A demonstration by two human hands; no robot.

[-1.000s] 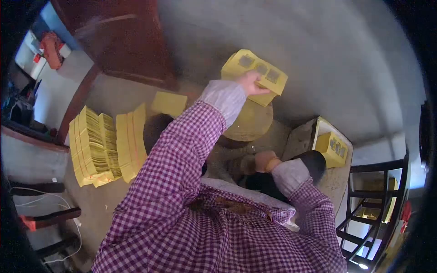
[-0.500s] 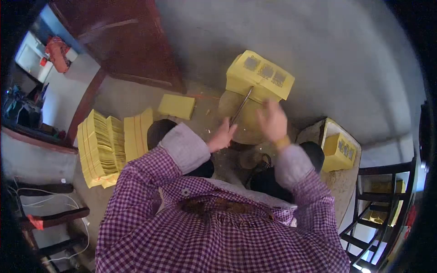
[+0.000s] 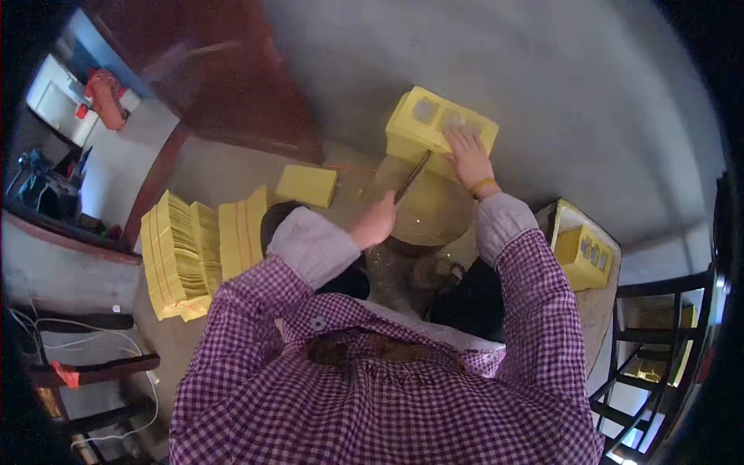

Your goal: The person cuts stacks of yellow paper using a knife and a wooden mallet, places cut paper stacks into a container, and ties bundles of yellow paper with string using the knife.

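My left hand (image 3: 375,222) is closed around one end of a thin, dark metal rod-like tool (image 3: 412,177). The tool slants up to the near edge of a yellow paper stack (image 3: 406,142), where its tip seems to touch. Grey, patterned square patches mark the top sheet. My right hand (image 3: 471,161) lies on the stack's right part with fingers stretched out, covering some of the patches. Under the stack stands a round block (image 3: 434,209), wooden by its look. Exactly how the left fingers wrap the tool is partly blurred.
Banded bundles of yellow paper (image 3: 174,256) stand on the floor at left, with a flat yellow stack (image 3: 307,185) nearby. Another printed yellow stack (image 3: 583,256) is in a box-like stand at right. A dark ladder-like frame (image 3: 659,337) and a wall (image 3: 558,93) border the area.
My right hand has moved up and forward from above the block onto the paper stack. My left hand still holds the tool, its tip at the stack's near edge.
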